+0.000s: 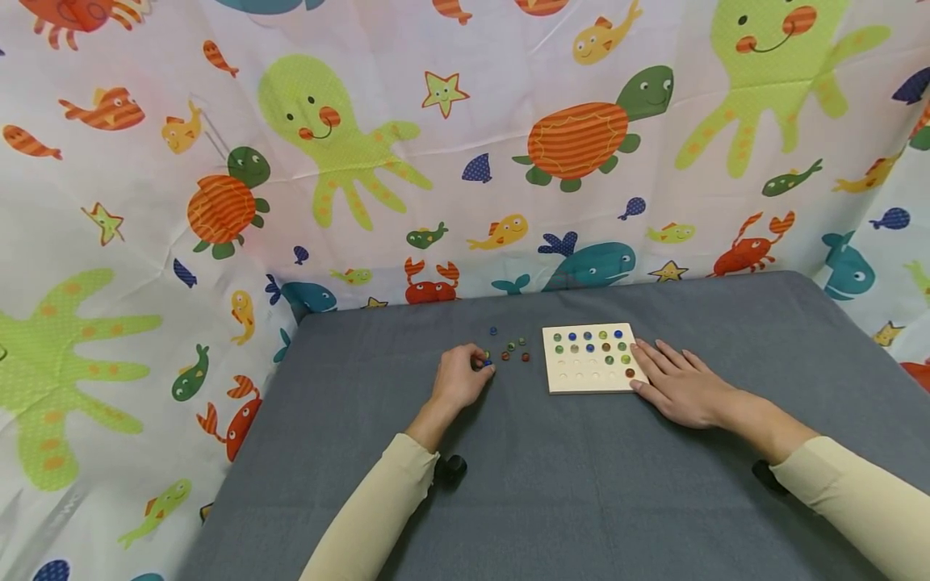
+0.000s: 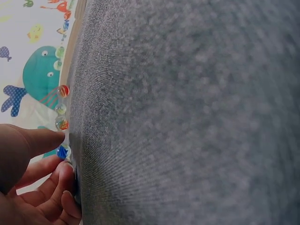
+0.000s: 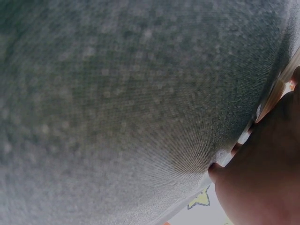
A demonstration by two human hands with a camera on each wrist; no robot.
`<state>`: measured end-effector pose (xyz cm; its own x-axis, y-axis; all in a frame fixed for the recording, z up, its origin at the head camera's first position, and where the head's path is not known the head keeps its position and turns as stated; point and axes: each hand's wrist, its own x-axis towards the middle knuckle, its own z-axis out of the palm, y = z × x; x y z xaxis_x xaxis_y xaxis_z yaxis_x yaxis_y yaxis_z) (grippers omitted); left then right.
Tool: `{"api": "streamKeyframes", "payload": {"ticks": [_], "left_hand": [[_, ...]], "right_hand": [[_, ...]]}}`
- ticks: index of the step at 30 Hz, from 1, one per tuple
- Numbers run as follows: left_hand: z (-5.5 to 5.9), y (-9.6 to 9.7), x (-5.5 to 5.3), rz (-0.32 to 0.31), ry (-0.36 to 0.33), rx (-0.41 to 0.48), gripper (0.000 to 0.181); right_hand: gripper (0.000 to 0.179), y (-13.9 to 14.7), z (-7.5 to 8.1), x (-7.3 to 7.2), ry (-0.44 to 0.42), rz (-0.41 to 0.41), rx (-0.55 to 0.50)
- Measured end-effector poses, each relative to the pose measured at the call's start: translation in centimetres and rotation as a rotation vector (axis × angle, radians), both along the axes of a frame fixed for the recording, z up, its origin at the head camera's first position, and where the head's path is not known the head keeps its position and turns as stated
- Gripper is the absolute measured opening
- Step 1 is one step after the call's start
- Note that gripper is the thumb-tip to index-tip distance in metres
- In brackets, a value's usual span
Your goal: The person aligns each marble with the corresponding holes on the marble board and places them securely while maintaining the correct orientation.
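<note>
The left hand (image 1: pixel 460 377) is working just off the left edge of the board (image 1: pixel 590 386) — its fingers are curling in, and thumb and fingertips are pinching a blue marble (image 1: pixel 488 363) low over the tabletop (image 1: pixel 596 500). A yellowish marble (image 1: pixel 488 355) is sitting right beside those fingertips.

Toward the tabletop's far edge, between this hand and the board, a small group is lying loose: another blue marble (image 1: pixel 493 331) farthest back, two reddish marbles (image 1: pixel 525 357) and two greenish marbles (image 1: pixel 521 341).

The board is lying flat near the tabletop's far edge, a little right of its middle. Its two far rows are holding seated marbles (image 1: pixel 618 334) all along; the third row is carrying two toward its right end, and the near row is showing a reddish one close to the near right corner. Bare holes (image 1: pixel 563 376) are filling the near left part.

The right hand (image 1: pixel 683 389) is resting palm down and wide open, gripping nothing — its straight fingers are touching the board's right edge, the thumb at the near right corner.

Behind the tabletop's far edge, a sea-animal curtain (image 1: pixel 494 274) is hanging.
</note>
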<state>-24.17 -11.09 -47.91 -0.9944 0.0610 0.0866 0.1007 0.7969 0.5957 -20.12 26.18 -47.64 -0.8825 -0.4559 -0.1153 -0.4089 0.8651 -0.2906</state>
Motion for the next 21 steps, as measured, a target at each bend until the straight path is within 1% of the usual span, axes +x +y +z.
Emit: {"api": "streamKeyframes", "payload": {"ticks": [3,7,14,21], "left_hand": [[0.04,0.07,-0.01,0.011,0.003,-0.012,0.013],[0.03,0.06,-0.02,0.007,-0.003,-0.015,0.012],[0.25,-0.13,0.1,-0.02,-0.016,-0.004,0.012],[0.67,-0.34,0.1,-0.067,-0.038,0.04,0.012]], "right_hand": [[0.074,0.03,-0.06,-0.01,-0.004,-0.001,-0.006],[0.074,0.1,-0.1,-0.08,-0.007,0.0,-0.008],[0.074,0.06,0.13,-0.2,-0.006,0.006,0.002],[0.074,0.04,0.21,-0.37,-0.007,0.004,0.009]]}}
